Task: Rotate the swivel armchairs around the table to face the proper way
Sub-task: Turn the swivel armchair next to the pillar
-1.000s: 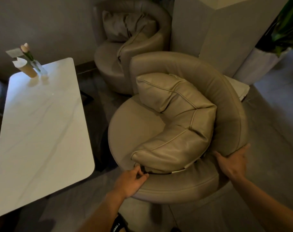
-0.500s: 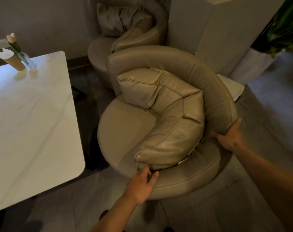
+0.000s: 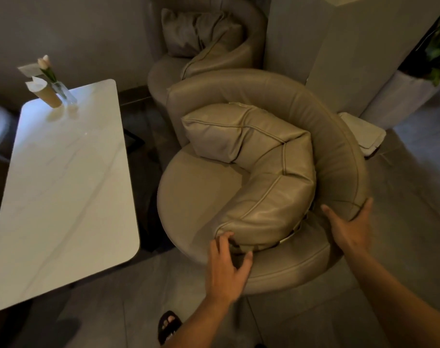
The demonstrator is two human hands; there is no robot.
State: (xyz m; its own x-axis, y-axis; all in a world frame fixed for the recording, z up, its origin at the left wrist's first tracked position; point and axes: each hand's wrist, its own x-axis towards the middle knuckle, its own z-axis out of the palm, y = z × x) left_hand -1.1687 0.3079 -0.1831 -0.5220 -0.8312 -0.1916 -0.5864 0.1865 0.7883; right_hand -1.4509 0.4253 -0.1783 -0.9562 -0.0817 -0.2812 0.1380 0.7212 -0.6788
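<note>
Armchair point(image 3: 239, 197): my left hand point(image 3: 226, 267) rests spread on the seat rim, my right hand point(image 3: 349, 229) cups the backrest end. Above my right grip, the pillar point(image 3: 339, 59) could catch it.

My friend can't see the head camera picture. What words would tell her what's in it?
Two bare hands hold a round beige swivel armchair: the left hand at its curved cushion's end, the right hand gripping the backrest end. A white table stands left; a second armchair sits behind.
</note>
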